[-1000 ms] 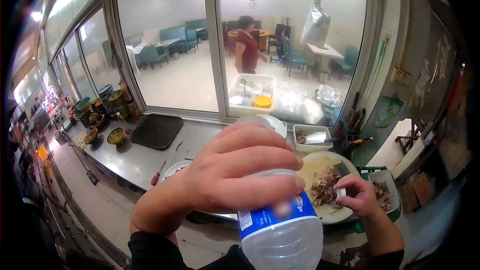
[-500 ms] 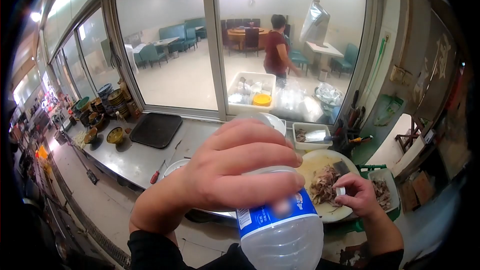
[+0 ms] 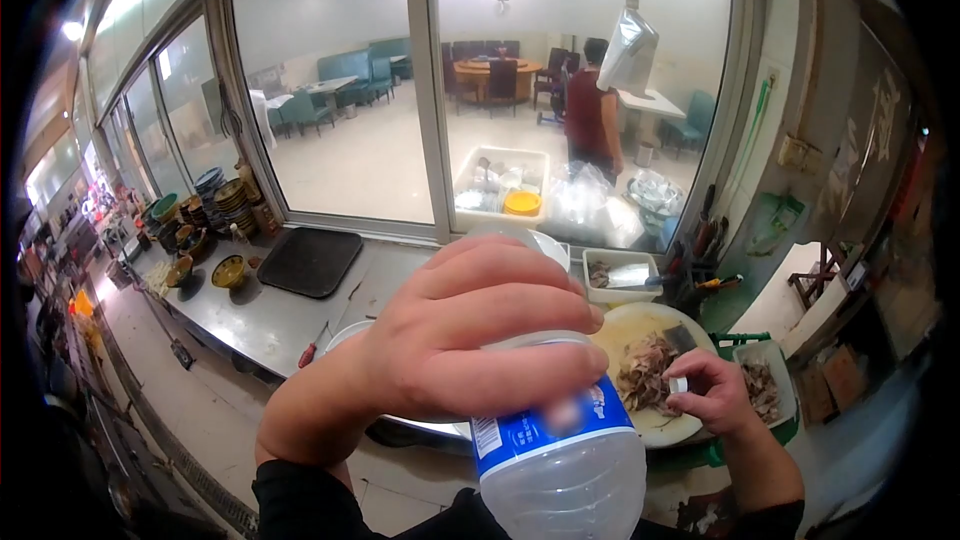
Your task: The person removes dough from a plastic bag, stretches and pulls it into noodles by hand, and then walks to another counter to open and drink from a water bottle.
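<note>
A clear plastic bottle [image 3: 570, 495] with a blue label is raised close to the camera, its base end toward the bottom of the view. My left hand [image 3: 490, 330] wraps around it, and the fingers hide much of its far part. At the right, my right hand [image 3: 718, 395] pinches a small white bottle cap [image 3: 679, 384] between thumb and finger. Just beyond the cap, a heap of sliced meat [image 3: 645, 370] lies on a round chopping board [image 3: 612, 325]. A dark flat blade [image 3: 681, 339] rests at the heap's far side.
A white tub [image 3: 785, 372] of meat stands right of the board. Behind are a white container [image 3: 640, 292] and a knife rack [image 3: 700, 260]. On the steel counter [image 3: 260, 325] sit a black tray [image 3: 311, 262], bowls [image 3: 229, 272] and a red-handled tool [image 3: 307, 354]. Beyond the window stands a person [image 3: 593, 115].
The person beyond the window has moved to the right, partly behind the hanging silver bag. Both my hands keep their hold on the bottle and cap, with almost no movement.
</note>
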Available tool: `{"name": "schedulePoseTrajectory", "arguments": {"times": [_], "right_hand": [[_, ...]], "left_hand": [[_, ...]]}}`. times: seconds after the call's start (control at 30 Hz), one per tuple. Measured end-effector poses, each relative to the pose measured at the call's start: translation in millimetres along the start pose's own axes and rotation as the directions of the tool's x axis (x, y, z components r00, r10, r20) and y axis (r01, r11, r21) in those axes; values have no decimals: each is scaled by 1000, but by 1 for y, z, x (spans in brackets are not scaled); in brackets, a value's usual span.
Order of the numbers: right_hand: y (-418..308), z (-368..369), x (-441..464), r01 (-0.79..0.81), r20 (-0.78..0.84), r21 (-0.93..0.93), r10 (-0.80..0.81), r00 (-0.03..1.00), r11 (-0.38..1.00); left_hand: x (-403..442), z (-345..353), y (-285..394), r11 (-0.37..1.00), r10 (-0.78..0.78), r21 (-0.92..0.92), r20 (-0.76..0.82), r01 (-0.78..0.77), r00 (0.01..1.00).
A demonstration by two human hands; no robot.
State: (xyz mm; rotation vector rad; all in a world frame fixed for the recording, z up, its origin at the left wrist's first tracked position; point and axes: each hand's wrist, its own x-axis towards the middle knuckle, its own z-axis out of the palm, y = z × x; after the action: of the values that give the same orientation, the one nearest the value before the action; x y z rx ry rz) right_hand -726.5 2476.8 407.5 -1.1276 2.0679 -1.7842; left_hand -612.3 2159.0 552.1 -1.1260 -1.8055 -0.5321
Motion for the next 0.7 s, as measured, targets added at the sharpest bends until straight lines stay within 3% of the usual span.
{"name": "schedulePoseTrajectory", "arguments": {"times": [0.2,0.37,0.43,0.7], "right_hand": [[-2,-1,-2,-52,3,22,52,999,998],[1,1,0,-4,4,42,4,1000,999],[1,1,-1,-2,7,27,1,1000,1000],[1,2,-1,-35,-6,59,36,999,998]], "left_hand": [[1,-1,2,1000,-3,6,-3,3,1000],[0,-4,0,1000,8,15,-5,-8,1000],[-1,-10,-2,998,17,57,130,-24,991],[-3,-9,-3,998,25,51,117,-31,993]]}}
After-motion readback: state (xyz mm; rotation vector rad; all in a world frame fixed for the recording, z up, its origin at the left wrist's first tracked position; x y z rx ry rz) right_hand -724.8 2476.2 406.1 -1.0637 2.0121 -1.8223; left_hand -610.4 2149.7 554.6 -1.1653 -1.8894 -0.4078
